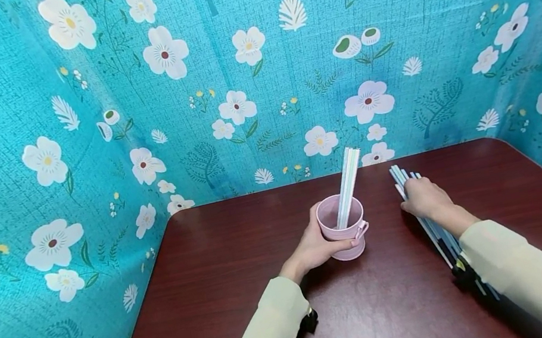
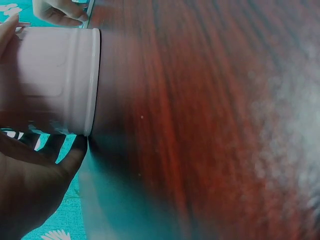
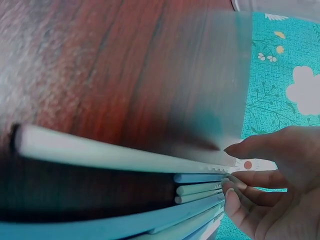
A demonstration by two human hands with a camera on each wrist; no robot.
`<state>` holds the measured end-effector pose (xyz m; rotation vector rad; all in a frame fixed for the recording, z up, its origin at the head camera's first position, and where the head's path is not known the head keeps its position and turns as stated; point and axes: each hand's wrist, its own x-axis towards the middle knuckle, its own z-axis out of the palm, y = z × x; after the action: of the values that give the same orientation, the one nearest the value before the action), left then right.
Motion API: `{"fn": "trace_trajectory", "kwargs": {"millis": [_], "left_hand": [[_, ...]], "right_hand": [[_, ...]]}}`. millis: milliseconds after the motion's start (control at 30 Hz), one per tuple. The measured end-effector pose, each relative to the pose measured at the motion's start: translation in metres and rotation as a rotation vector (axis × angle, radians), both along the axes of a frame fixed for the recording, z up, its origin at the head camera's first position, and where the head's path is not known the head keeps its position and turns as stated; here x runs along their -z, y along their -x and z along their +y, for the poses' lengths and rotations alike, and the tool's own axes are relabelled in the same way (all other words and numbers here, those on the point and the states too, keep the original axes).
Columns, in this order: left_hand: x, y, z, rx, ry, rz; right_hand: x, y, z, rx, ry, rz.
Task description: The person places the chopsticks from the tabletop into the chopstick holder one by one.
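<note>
Currently, a round pink bucket [image 2: 55, 75] is clasped by the left hand [image 1: 315, 244]; long white-and-blue sticks [image 3: 160, 213] are touched by the half-spread right hand [image 1: 426, 200], thumb apart.

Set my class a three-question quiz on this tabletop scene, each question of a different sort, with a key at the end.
1. Multiple choice: which hand grips the pink, round bucket?
A) left
B) right
C) neither

2. True or false: the bucket lies on its side.

3. Fill the gap: in the head view, the slim, pale, upright-leaning sticks in the bucket tilt towards the picture's ____ side.

Key
1. A: the left hand grips it, while the right hand is at the slim, pale-blue and whitish sticks.
2. False: it stands upright on the dark reddish-brown, wood-grained table.
3. Right.
</note>
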<state>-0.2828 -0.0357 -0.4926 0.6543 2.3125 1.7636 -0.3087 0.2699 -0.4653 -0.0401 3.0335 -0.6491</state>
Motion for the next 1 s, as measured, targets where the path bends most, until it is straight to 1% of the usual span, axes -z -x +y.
{"fn": "trace_trajectory", "kwargs": {"millis": [333, 600, 833, 1000], "left_hand": [[0.0, -0.001, 0.0, 0.0, -0.007, 0.003], [0.0, -0.001, -0.001, -0.002, -0.005, 0.004], [-0.001, 0.0, 0.0, 0.0, -0.004, 0.006], [-0.002, -0.001, -0.001, 0.004, -0.004, 0.003]], "right_hand": [[-0.003, -0.003, -0.006, 0.017, -0.042, -0.026], [-0.002, -0.002, -0.006, 0.002, -0.062, 0.009], [-0.001, -0.002, -0.011, -0.02, -0.076, -0.01], [-0.003, -0.004, -0.017, -0.053, -0.068, -0.004]]}}
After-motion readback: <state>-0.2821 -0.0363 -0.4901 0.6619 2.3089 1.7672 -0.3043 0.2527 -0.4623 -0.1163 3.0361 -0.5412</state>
